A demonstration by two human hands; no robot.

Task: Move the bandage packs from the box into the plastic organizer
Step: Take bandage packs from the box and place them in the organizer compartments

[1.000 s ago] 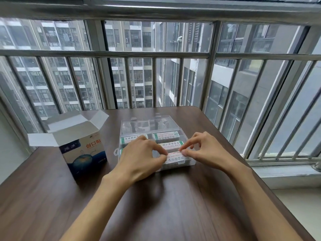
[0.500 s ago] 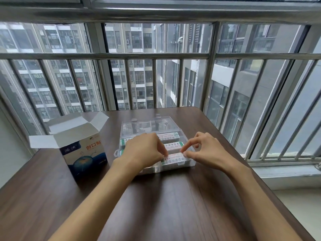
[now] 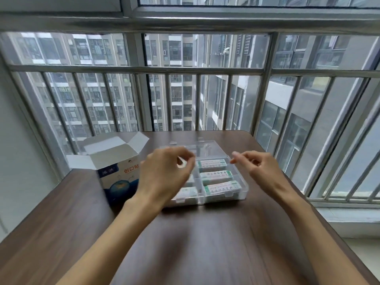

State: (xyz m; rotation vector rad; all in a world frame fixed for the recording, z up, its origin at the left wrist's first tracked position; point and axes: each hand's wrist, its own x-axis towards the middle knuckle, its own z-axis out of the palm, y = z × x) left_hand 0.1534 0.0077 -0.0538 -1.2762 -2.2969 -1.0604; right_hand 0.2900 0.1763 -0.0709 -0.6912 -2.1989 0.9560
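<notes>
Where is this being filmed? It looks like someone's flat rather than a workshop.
Most likely a home, high up in an apartment block: a dark wooden table stands against a barred window, with tall residential towers close outside. On the table are only a bandage box and a clear plastic organizer.

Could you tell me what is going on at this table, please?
A person is packing bandage packs from the opened cardboard box into the clear plastic organizer. Several packs lie in its compartments. Both hands hover over it, the left hand and the right hand, with fingers loosely curled and apparently holding nothing. The organizer's lid is open.
</notes>
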